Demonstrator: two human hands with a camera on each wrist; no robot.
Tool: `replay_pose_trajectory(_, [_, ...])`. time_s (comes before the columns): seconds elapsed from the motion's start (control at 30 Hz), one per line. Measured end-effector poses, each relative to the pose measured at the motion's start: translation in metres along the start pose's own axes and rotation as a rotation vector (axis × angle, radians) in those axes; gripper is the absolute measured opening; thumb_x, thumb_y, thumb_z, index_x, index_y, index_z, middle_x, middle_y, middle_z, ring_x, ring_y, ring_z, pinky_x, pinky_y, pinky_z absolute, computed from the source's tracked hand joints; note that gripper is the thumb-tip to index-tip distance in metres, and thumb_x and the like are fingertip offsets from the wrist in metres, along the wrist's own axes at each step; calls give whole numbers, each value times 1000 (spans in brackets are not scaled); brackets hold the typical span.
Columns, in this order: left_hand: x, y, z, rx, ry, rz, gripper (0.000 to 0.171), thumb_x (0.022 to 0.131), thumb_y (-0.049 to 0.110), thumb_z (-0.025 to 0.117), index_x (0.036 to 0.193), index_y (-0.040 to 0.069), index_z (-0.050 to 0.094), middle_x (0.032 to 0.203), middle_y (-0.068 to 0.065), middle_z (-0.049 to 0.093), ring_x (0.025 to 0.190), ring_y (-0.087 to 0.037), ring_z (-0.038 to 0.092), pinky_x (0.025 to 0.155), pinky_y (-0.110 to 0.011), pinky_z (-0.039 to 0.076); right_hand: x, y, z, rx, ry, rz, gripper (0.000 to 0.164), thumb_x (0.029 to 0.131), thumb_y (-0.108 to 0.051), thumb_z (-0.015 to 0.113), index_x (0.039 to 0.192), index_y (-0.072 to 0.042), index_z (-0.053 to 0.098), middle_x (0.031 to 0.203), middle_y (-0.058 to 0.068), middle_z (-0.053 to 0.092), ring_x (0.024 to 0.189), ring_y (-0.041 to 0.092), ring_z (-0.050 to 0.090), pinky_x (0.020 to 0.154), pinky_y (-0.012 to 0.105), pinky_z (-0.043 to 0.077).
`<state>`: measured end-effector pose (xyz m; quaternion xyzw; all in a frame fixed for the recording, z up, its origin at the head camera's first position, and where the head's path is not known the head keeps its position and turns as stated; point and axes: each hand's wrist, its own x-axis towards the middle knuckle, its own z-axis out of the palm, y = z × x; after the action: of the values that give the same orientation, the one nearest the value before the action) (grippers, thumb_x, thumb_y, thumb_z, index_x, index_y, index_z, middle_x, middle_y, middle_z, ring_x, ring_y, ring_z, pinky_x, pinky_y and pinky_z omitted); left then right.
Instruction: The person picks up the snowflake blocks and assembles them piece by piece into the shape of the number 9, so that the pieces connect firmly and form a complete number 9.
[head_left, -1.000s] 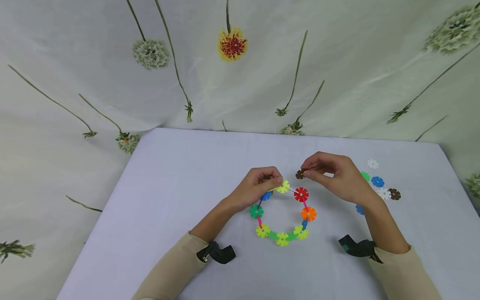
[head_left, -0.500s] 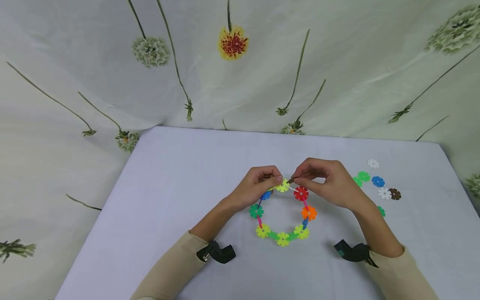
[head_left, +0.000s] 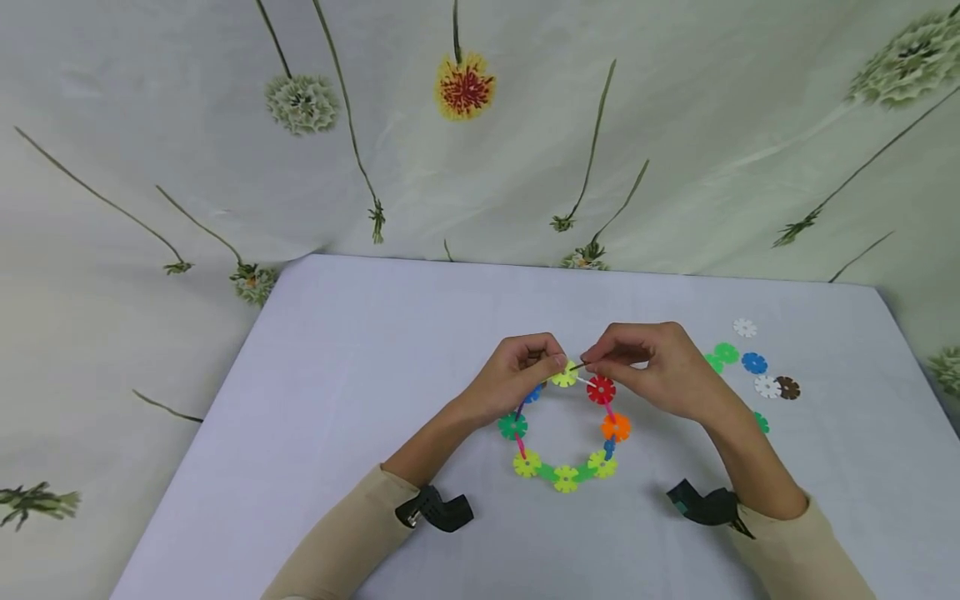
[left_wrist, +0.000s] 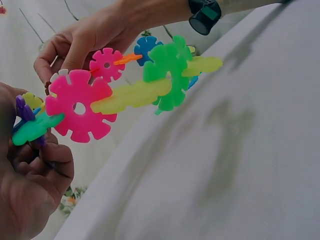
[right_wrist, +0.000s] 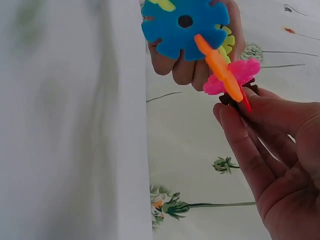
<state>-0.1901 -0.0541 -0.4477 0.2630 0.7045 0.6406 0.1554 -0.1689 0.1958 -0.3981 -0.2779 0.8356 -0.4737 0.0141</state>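
My left hand (head_left: 506,379) pinches the upper left of a ring of interlocking flower-shaped discs, beside a yellow disc (head_left: 565,377). Red (head_left: 601,390), orange (head_left: 617,427), green and blue discs make up the rest of the ring, joined at their slots. My right hand (head_left: 648,362) pinches a brown disc (right_wrist: 229,100) between thumb and fingers. Seen edge-on from the head, that disc meets the yellow one at the top. In the left wrist view a pink disc (left_wrist: 80,107) and a green disc (left_wrist: 167,75) are joined by a yellow one, raised over the table.
Loose discs lie on the white table (head_left: 360,350) to the right: white (head_left: 745,327), green (head_left: 726,353), blue (head_left: 754,363) and brown (head_left: 788,388). A flower-print cloth (head_left: 510,167) hangs behind the table's far edge. Black cameras (head_left: 442,510) sit on both wrists.
My right hand has moved left and slightly down, bringing the brown disc from apart to right at the yellow disc, turned edge-on. The left hand and ring have hardly moved.
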Motion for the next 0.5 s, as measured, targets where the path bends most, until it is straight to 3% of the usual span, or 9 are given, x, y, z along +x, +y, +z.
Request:
replay_pose_trajectory(0.13, [1, 0, -1, -2, -10, 6, 19, 106, 16, 58, 99, 2, 69, 89, -32, 56, 69, -11, 49, 71, -22, 43, -2, -1, -10, -30, -33, 39, 17, 97, -8, 80, 110, -18, 79, 106, -2, 81, 93, 7, 77, 90, 21, 62])
replay_pose_trajectory(0.2, [0, 0, -2, 1, -8, 4, 19, 106, 16, 57, 99, 2, 69, 91, -34, 56, 71, -11, 50, 72, -22, 44, -4, 1, -19, -77, -34, 83, 18, 99, -12, 78, 116, -18, 78, 111, -1, 80, 99, 8, 77, 92, 21, 61])
replay_pose_trajectory(0.3, [0, 1, -2, 11, 0, -1, 20, 106, 17, 57, 99, 4, 70, 90, -25, 58, 74, -13, 51, 74, -23, 46, -10, 6, -39, -203, -29, 196, 20, 102, -17, 74, 122, -17, 76, 118, 2, 79, 107, 17, 76, 96, 33, 63])
replay_pose_trajectory(0.43, [0, 1, -2, 22, 6, -3, 20, 106, 17, 58, 99, 4, 70, 86, -6, 59, 77, -14, 52, 77, -24, 47, -23, 24, -70, -366, -78, 412, 25, 105, -17, 68, 128, -8, 71, 126, 14, 76, 115, 34, 73, 97, 54, 62])
replay_pose_trajectory(0.5, [0, 1, -2, 23, 6, -4, 20, 106, 17, 58, 99, 3, 70, 87, -1, 59, 78, -14, 52, 77, -24, 47, -31, 37, -84, -414, -118, 520, 28, 105, -16, 65, 130, -4, 68, 128, 22, 73, 117, 41, 69, 90, 55, 62])
